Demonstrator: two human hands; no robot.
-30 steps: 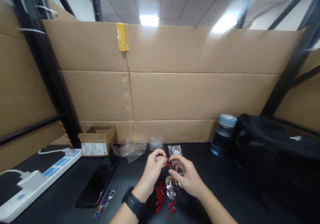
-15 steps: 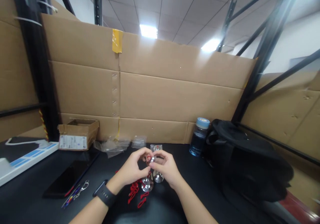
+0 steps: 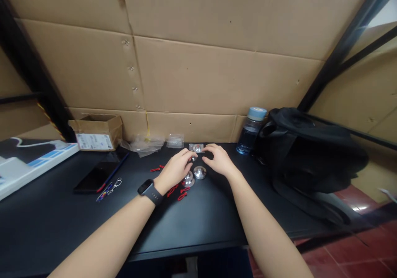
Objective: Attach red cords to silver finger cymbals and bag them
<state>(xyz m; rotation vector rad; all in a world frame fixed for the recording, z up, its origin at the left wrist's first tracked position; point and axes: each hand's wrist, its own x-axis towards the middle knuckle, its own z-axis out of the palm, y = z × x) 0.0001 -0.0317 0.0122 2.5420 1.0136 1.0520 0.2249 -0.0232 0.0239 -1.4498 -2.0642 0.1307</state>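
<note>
1. Centrally, two bare hands reach over a black table (image 3: pixel 192 224), before a cardboard wall (image 3: pixel 192 83).
2. The left hand (image 3: pixel 175 168), with a black watch (image 3: pixel 150 191) at its wrist, has curled fingertips beside a small shiny metal piece (image 3: pixel 194 159); whether its grip is closed on that piece cannot be told.
3. The right hand (image 3: pixel 218 161) has a loose grip, thumb and forefinger parted, near a clear packet (image 3: pixel 196 148) holding a round metal piece.
4. Just below, at the middle of the frame, a silver disc (image 3: pixel 200 172) lies between the hands; more silver discs (image 3: pixel 188 180) sit partly under the left hand.
5. Red cords (image 3: pixel 182 195) lie below those discs; another red cord (image 3: pixel 156 169) lies left of the left hand.
6. Left of centre are a dark phone (image 3: pixel 101 174), a keychain (image 3: pixel 108 190), clear plastic bags (image 3: pixel 147 144) and an open cardboard box (image 3: pixel 116 133).
7. Right of centre, a blue-lidded bottle (image 3: pixel 248 133) stands upright beside a black bag (image 3: pixel 310 154).
</note>
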